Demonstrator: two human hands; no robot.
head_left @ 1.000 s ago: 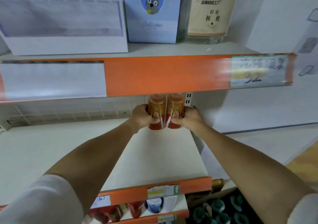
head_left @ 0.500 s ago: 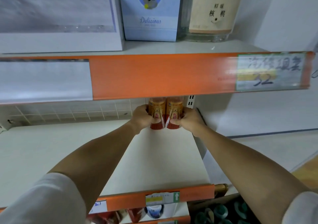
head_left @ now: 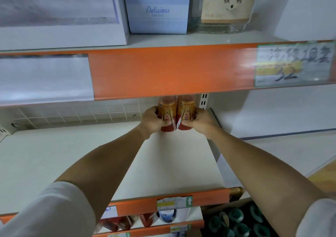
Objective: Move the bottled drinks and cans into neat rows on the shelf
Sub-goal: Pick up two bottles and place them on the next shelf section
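Two orange-gold drink bottles with red bases stand side by side at the back right corner of the white middle shelf [head_left: 163, 164]. My left hand [head_left: 151, 120] grips the left bottle [head_left: 167, 112], and my right hand [head_left: 201, 121] grips the right bottle [head_left: 185, 112]. The two bottles touch each other. The orange front strip of the upper shelf [head_left: 163, 73] hides their caps.
The upper shelf holds a white box [head_left: 60, 12], a blue carton [head_left: 158, 9] and a glass jar [head_left: 227, 5]. Below, lower shelves hold more items [head_left: 163, 216], and a box of green-capped bottles [head_left: 236, 222] sits at the bottom right. A shelf upright [head_left: 203, 101] stands behind the bottles.
My view has risen slightly and the shelves look lower in frame. Both hands stay on the two bottles at the back of the shelf.
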